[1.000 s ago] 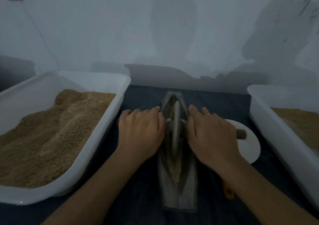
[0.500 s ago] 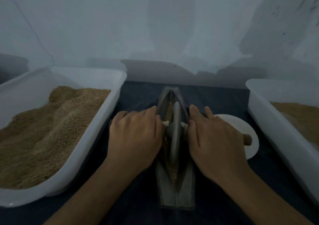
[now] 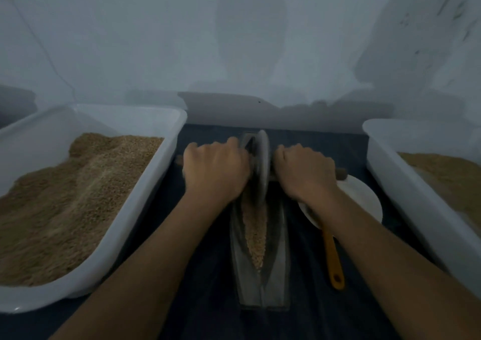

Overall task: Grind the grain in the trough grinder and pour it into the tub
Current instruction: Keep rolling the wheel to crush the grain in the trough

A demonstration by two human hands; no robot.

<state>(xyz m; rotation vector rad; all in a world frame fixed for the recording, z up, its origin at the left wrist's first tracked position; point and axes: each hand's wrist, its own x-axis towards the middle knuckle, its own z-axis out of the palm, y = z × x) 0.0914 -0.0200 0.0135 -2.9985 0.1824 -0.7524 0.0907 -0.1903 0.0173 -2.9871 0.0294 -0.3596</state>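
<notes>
A grey metal trough grinder [image 3: 276, 274] lies lengthwise on the dark cloth in front of me. Its grinding wheel [image 3: 261, 165] stands upright at the trough's far end. My left hand [image 3: 214, 169] grips the wooden axle on the wheel's left side, and my right hand [image 3: 304, 170] grips it on the right; the axle's tips [image 3: 341, 173] stick out past both hands. Brown grain [image 3: 255, 235] lies exposed along the trough's groove behind the wheel. A white tub [image 3: 145, 201] heaped with grain sits to the left.
A second white tub [image 3: 406, 191] with brownish contents stands at the right. Between it and the grinder lies a white plate [image 3: 364, 199] with an orange-handled tool [image 3: 333, 261] resting by it. A pale wall rises close behind the table.
Both hands have pushed the wheel away from me, from the trough's middle to its far end, uncovering the grain in the near part. The fingers now curl round the axle.
</notes>
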